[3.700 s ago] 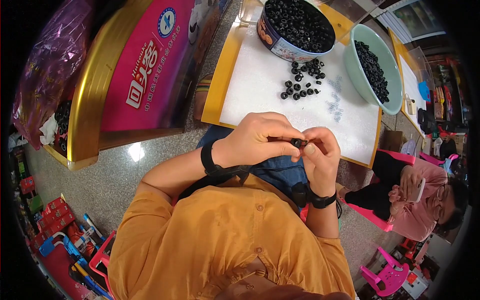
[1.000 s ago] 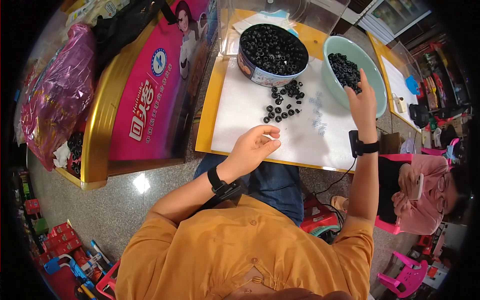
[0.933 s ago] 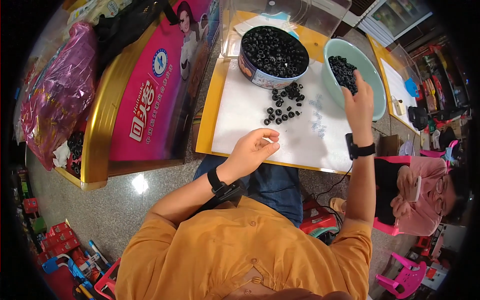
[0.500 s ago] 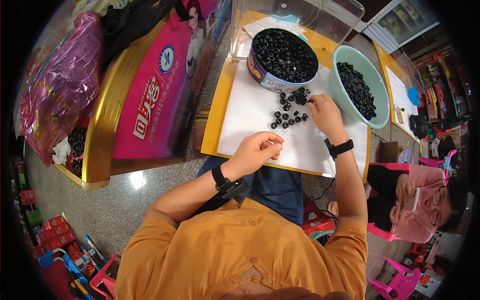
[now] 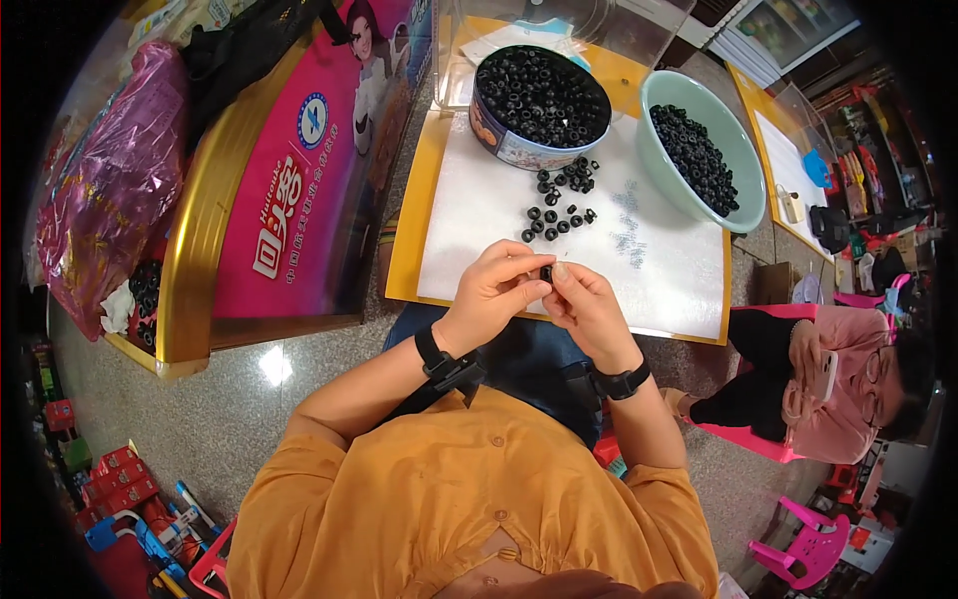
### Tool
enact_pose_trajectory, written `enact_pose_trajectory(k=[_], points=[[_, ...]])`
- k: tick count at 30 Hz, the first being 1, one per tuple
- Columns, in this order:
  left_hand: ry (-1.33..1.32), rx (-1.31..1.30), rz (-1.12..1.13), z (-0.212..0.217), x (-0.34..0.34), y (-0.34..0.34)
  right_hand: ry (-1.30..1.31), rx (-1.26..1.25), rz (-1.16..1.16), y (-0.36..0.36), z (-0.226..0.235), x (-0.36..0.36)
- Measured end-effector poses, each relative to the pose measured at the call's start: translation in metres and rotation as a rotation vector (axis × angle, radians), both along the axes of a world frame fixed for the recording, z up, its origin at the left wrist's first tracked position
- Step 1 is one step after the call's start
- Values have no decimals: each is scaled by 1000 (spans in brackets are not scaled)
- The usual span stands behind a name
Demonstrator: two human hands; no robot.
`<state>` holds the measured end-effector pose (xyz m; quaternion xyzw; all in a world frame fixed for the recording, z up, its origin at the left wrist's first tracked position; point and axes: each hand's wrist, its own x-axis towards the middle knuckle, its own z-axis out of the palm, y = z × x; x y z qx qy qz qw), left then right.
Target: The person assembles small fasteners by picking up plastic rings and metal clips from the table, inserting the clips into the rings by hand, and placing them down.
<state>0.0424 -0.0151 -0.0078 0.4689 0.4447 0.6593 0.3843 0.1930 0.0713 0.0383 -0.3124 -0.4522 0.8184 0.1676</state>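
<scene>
My left hand (image 5: 493, 296) and my right hand (image 5: 591, 311) meet over the table's near edge. Their fingertips pinch one small black ring-shaped part (image 5: 546, 273), mostly covered by the fingers. Beyond them, several loose black ring-shaped parts (image 5: 550, 226) lie scattered on the white tabletop (image 5: 459, 235). A round printed tin (image 5: 529, 152) at the back of the table is filled with the same kind of parts. To its right, a pale green basin (image 5: 654, 165), seemingly tilted, holds a heap of similar black pieces.
A clear plastic box (image 5: 639, 30) stands behind the tin. On the left is a pink printed counter with a gold edge (image 5: 190, 270), with a purple foil bag (image 5: 120, 190) on it. At the right, a person in pink (image 5: 848, 399) sits holding a phone. A pink chair (image 5: 803, 544) stands lower right.
My right hand has come back from the loose parts near the tin to my left hand. A small black part now sits between both hands' fingertips. The view has shifted slightly.
</scene>
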Motion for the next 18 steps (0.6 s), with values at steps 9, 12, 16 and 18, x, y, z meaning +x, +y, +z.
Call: enact_pose_trajectory(k=[9,12,16,18], points=[[-227,-195,-21,-6,-5,-2,-549,1271,-217,79,0,20],[-181,-221,-36,-6,-4,1,-673,1412,-143,118,2,32],[-97,-201,-16,-6,-4,2,-788,1563,40,132,-2,32],[-67,-193,-5,-6,-5,2,-834,1589,110,133,-3,29]])
